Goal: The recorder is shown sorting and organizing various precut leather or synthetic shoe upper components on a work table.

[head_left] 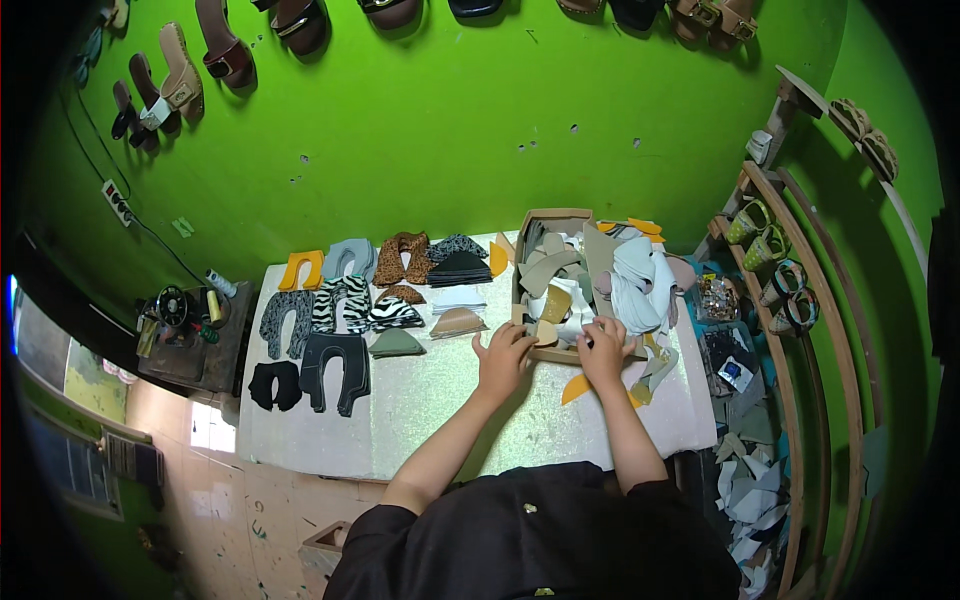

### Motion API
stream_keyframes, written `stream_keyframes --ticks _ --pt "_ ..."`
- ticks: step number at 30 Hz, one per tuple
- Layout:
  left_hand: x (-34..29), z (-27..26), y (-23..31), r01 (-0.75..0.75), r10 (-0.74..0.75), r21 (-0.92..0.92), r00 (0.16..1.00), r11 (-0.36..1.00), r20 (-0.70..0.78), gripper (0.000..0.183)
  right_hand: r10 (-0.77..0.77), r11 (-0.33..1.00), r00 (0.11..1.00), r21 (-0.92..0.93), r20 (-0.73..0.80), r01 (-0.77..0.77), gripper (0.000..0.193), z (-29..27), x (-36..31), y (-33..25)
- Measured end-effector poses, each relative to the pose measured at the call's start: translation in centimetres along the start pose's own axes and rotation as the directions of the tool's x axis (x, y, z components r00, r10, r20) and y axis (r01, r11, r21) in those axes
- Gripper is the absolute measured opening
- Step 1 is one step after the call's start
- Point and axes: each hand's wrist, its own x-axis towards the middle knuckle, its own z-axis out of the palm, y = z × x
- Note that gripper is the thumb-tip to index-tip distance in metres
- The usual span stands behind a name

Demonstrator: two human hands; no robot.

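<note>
Wearing black shirt, cut off below, spreading left hand, thumb apart, at box corner, curling right hand over pale scraps, leaving grip impossible to tell.

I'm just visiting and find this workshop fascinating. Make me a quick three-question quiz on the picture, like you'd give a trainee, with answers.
1. Which is nearest the left hand and the right hand?
A) The power strip
B) The open box
C) The wooden rack

2. True or false: on the table, the zebra-print pieces lie to the right of the open box.

3. Fill the gap: the green wall beyond the table displays ____.

Key:
1. B
2. False; they lie to its left.
3. sandals
</note>
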Motion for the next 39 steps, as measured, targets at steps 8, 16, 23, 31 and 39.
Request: stream_keyframes --ticks 8,16,23,31,39 --pt "-0.2 -1.5 1.9 0.008 -0.004 -0.112 1.000 0.994 0.031 0.056 -0.272 0.956 0.962 0.105 -0.024 0.273 0.011 -0.9 -4.5 -1.3" --pt "-1.1 0.1 2.0 -0.008 -0.006 0.069 0.978 0.998 0.210 0.054 -0.286 0.953 0.958 0.112 0.014 0.283 0.013 0.1 -5.5 -1.3" --pt "-2.2 -0.1 1.1 0.052 -0.070 0.129 0.987 0.990 0.144 0.044 0.063 0.993 0.985 -0.087 -0.161 -0.078 0.031 -0.3 -1.7 0.8" --pt "-2.6 -0.3 1.5 0.085 -0.087 0.024 0.994 0.996 0.072 0.043 0.025 0.993 0.955 -0.120 0.294 0.011 0.035 -1.0 -0.2 0.5" --pt "0.3 -0.8 2.0 -0.032 0.030 -0.083 0.999 0.996 -0.032 0.041 -0.251 0.968 0.902 0.088 0.351 0.235 0.036 -1.1 -3.8 -1.6"
